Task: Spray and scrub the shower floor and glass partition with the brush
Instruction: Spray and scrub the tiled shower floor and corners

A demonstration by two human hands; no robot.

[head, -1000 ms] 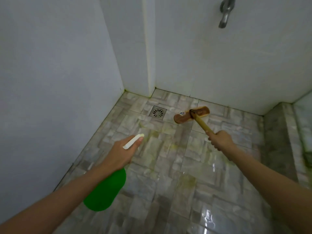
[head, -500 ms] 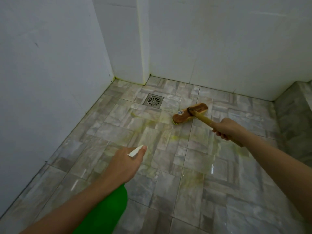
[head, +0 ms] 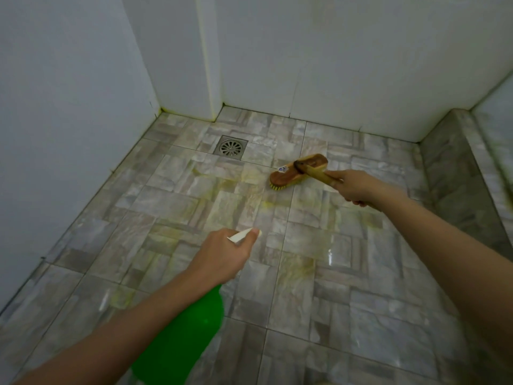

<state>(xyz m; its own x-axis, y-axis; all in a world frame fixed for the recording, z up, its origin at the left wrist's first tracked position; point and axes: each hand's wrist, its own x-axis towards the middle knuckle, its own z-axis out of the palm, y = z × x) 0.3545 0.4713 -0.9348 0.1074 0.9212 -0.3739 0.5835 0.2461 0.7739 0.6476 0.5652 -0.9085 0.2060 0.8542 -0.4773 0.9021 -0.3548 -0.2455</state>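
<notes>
A wooden scrub brush (head: 298, 172) with yellow bristles rests bristles-down on the grey stone-tiled shower floor (head: 172, 201), to the right of the drain. My right hand (head: 358, 187) grips its yellow handle. My left hand (head: 222, 255) holds a green spray bottle (head: 183, 340) by its white trigger head, nozzle pointing at the middle of the floor. Yellowish streaks of cleaner lie on the tiles between the bottle and the brush. The lower part of the bottle is partly hidden under my left forearm.
A square metal floor drain (head: 230, 147) sits near the back wall. White walls close the left side and back (head: 361, 65). A raised tiled ledge (head: 455, 173) runs along the right side. Wet glare shows on the near tiles.
The view has tilted down, so the shower fitting has left the frame. The brush has been drawn back from the rear wall toward me. My left hand with the bottle stays over the middle tiles.
</notes>
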